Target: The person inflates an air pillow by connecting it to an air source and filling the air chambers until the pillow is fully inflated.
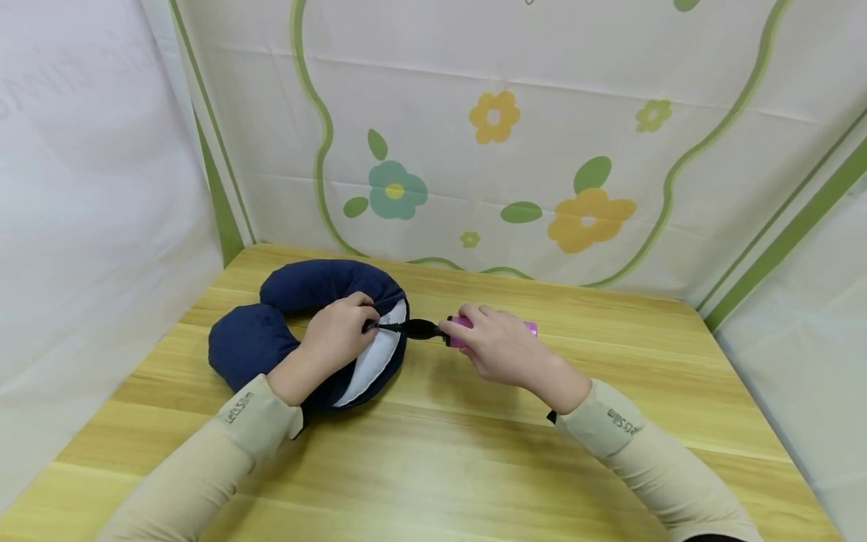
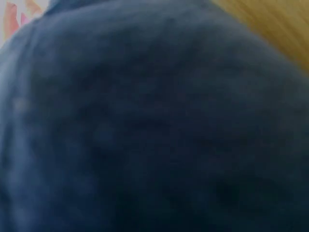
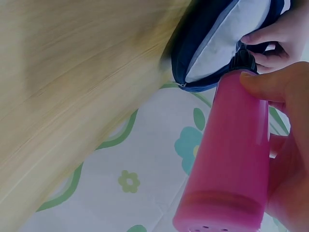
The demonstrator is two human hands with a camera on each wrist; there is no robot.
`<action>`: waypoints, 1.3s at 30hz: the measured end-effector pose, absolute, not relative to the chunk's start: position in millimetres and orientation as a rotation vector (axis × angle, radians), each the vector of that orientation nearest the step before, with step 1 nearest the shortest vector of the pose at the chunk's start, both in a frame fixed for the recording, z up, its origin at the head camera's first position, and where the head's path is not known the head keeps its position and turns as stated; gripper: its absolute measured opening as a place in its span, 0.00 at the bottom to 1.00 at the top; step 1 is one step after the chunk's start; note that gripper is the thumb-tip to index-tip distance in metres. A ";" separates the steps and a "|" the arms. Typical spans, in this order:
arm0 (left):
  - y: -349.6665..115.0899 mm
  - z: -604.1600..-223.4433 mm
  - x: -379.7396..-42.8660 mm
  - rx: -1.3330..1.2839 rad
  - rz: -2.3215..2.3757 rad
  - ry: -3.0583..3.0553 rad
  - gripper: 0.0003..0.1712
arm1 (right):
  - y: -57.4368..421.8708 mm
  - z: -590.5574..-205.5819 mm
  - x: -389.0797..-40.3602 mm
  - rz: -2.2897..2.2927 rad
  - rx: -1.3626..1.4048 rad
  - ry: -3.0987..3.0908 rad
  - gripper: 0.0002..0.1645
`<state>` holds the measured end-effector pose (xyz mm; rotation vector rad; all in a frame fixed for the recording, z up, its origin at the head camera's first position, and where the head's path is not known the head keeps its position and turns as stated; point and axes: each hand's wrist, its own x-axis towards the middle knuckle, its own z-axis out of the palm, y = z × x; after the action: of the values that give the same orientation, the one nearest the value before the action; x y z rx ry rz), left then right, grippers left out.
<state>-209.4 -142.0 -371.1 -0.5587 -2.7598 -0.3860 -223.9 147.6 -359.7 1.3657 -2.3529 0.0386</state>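
A navy U-shaped neck pillow (image 1: 325, 280) lies on the left of the table, its outer side unzipped to show white lining (image 3: 222, 43). Over that opening, my left hand (image 1: 341, 327) pinches the end of a narrow black piece (image 1: 420, 329) between thumb and fingers. That piece runs to a pink cylinder (image 3: 227, 145), which has small holes in its end face. My right hand (image 1: 497, 342) grips the cylinder to the right of the pillow, thumb near its black end. Blurred navy cloth (image 2: 154, 116) fills most of the left wrist view; the left hand is hidden there.
The wooden table (image 1: 433, 467) reaches back to a white curtain (image 1: 433, 90) printed with flowers and green lines. White cloth walls stand to the left (image 1: 88, 188) and right (image 1: 813, 301).
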 end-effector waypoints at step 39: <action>-141.1 -369.9 -210.0 -0.578 -0.503 -2.776 0.11 | 158.3 -366.8 -241.8 -0.059 1.324 -2.191 0.29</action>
<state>-210.0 -141.1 -369.9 -0.5779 -2.7758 -0.5028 -241.8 158.3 -366.8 1.3242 -2.1911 -0.0586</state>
